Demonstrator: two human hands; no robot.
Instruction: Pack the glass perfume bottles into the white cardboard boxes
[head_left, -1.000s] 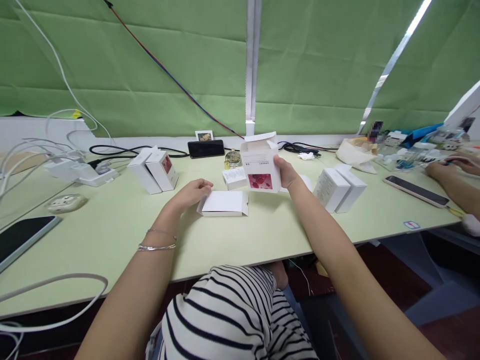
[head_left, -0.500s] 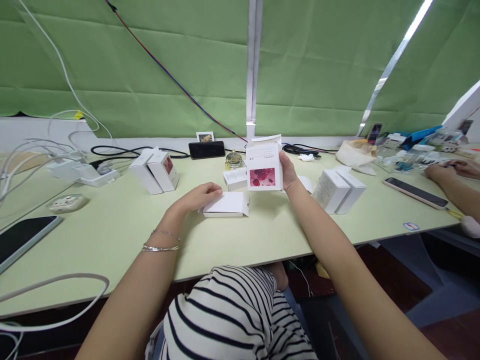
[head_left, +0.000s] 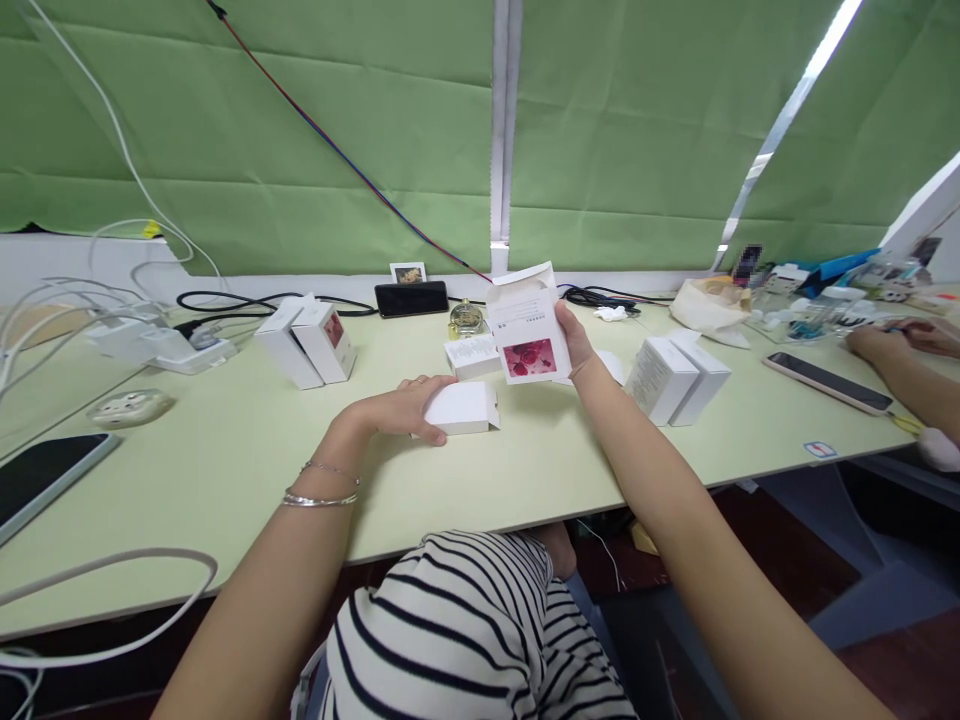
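Observation:
Held up by my right hand [head_left: 574,338] is a white cardboard box [head_left: 527,325], printed with a pink flower picture. Its top flap stands up and it leans left. My left hand [head_left: 411,408] grips a plain white box [head_left: 463,408] that lies on the table, thumb on the near side and fingers over the top. A side flap sticks out at that box's right end. Just behind it lies a small white box with printed text [head_left: 472,356]. Farther back stands a glass bottle with a golden tint [head_left: 466,318].
Two white boxes [head_left: 324,345] stand at left and two more [head_left: 667,380] at right. A black phone [head_left: 411,299] leans near the wall. Chargers and cables [head_left: 172,340] crowd the left. Another person's hands [head_left: 892,340] are at far right, near a phone [head_left: 829,383].
My left hand has shifted right and wrapped round the lying box, its thumb now on the near side. The box in my right hand has tilted left, its flap opening wider.

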